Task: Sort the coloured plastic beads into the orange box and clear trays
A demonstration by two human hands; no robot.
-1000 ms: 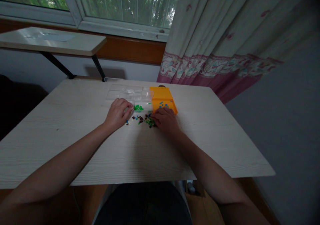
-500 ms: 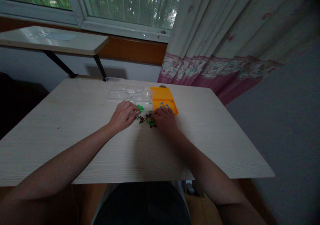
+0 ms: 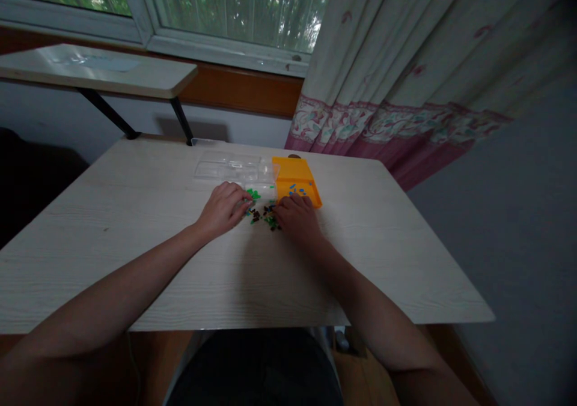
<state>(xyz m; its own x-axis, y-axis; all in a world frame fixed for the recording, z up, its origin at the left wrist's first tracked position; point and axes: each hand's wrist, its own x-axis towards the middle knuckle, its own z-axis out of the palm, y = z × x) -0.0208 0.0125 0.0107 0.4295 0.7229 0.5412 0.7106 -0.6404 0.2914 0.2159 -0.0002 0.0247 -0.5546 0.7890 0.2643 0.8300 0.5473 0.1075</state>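
Observation:
Small green, brown and blue plastic pieces lie in a loose pile (image 3: pixel 256 215) on the table. My left hand (image 3: pixel 224 206) is at the pile's left side, thumb and fingertips drawn together; anything between them is too small to make out. On the right edge of the pile, my right hand (image 3: pixel 297 215) has its fingers curled down, and its fingertips are partly hidden. Just behind it sits a yellow tray (image 3: pixel 295 169) with several blue pieces (image 3: pixel 297 190) in it. Green pieces (image 3: pixel 253 194) lie in the near part of a clear plastic compartment box (image 3: pixel 228 169), beyond my left hand.
The pale wood-grain table (image 3: pixel 189 286) extends around both arms. A raised shelf (image 3: pixel 103 72) on black legs stands at the back left. A curtain (image 3: pixel 360 93) hangs by the window behind the right side. A small brown round object (image 3: pixel 294 156) is behind the yellow tray.
Both hands stay in nearly the same place over the pieces. The whole view has shifted very slightly.

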